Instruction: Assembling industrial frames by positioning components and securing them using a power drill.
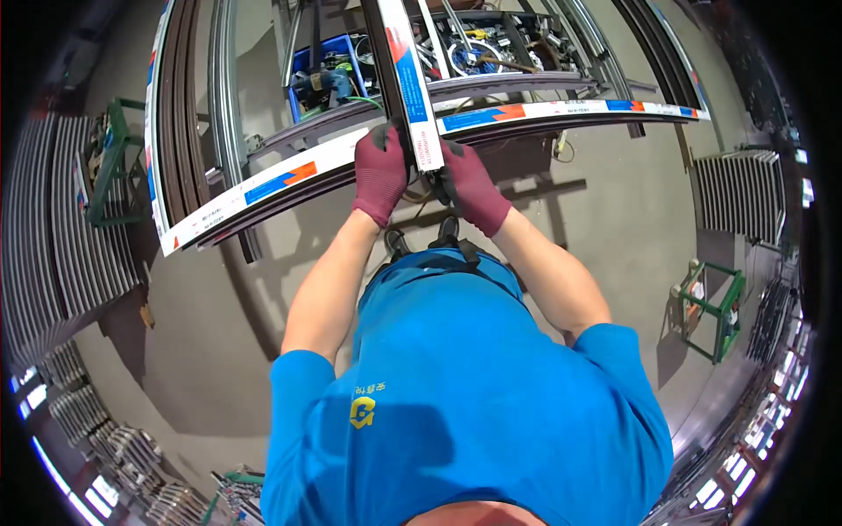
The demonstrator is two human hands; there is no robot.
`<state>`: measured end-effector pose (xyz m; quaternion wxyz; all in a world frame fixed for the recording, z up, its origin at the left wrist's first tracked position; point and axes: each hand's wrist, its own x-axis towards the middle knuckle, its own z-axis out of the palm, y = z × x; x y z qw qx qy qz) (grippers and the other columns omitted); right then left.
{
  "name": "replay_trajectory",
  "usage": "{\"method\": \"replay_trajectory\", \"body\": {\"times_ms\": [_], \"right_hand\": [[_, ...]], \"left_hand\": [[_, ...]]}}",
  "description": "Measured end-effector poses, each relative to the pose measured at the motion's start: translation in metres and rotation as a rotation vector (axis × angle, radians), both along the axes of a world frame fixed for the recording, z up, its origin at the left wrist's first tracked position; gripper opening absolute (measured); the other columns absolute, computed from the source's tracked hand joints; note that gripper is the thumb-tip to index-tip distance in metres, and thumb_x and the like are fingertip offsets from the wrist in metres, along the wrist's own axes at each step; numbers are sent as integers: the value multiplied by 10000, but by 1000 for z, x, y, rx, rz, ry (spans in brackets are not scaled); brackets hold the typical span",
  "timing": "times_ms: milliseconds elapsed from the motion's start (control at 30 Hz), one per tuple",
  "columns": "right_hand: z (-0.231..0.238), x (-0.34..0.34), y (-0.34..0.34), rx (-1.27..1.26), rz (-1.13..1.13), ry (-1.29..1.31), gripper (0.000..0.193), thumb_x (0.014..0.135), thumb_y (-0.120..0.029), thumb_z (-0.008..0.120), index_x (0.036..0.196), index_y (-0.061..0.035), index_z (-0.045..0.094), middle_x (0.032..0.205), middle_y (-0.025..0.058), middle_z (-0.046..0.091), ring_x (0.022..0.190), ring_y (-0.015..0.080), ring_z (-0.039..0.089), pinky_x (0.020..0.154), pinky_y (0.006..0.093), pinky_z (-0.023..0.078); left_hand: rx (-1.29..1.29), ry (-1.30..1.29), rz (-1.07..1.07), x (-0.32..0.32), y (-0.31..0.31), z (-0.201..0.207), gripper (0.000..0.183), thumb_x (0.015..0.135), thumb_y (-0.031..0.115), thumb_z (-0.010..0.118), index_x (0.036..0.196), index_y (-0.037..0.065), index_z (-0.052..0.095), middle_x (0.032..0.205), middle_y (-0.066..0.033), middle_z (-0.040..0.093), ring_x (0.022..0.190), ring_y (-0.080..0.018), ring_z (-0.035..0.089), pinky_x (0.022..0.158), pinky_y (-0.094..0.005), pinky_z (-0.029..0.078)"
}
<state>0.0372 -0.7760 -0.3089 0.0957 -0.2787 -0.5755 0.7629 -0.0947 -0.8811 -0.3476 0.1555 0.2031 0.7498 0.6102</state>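
A long dark metal profile with printed protective film (pixel 412 96) runs away from me, its near end between my hands. My left hand (pixel 381 175), in a maroon glove with dark fingertips, is closed around the left side of that end. On the other side my right hand (pixel 475 188), gloved the same way, grips it too, with its fingertips partly hidden beneath. Under the profile lies a crosswise frame bar (pixel 289 175), also covered with white, blue and orange film. My left hand is right against this bar.
Beyond the crosswise bar, a blue bin (pixel 329 66) holds a power tool (pixel 326 85), beside a tray of mixed metal parts (pixel 517 48). More profiles (pixel 180 105) stand at the left. Green metal stands (pixel 715 307) are on the floor at both sides, near stacked profiles (pixel 741 197).
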Motion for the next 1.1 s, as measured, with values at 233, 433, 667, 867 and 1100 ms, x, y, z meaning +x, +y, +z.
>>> {"method": "replay_trajectory", "body": {"times_ms": [233,433,667,867,1100], "right_hand": [[-20,72,7,436,189,-194,278,1010,-187,727,1243,-40,691,938,55,672,856,161,638,785,341,539],[49,38,35,1143,18,369,451,787,-80,865,1224,-120,759,1159,119,698,1055,348,703,887,411,601],[47,-22,53,1128,333,489,247,816,-111,856,1045,-142,770,973,103,663,886,305,700,746,387,592],[40,-63,86,552,120,331,184,1002,-172,723,1128,-41,751,918,125,731,778,228,705,710,324,552],[-16,-7,37,438,-31,-99,351,1035,-351,690,1089,-9,746,819,60,744,760,129,716,670,306,544]], "left_hand": [[13,-88,-6,-8,8,9,405,1093,300,587,923,-51,693,774,-184,724,684,-285,690,643,-423,500],[-28,-100,11,-13,10,0,417,1102,302,587,904,-52,683,765,-179,699,685,-232,653,659,-405,502],[-104,137,16,-17,11,-15,377,1096,244,577,897,-60,679,740,-223,665,638,-289,600,629,-449,449],[-88,10,62,-9,15,1,405,1100,257,572,888,-76,664,699,-226,618,611,-265,517,612,-437,433],[-194,278,-69,-28,-3,-29,385,1145,310,492,1024,9,700,805,-34,674,668,-129,646,572,-320,500]]}}
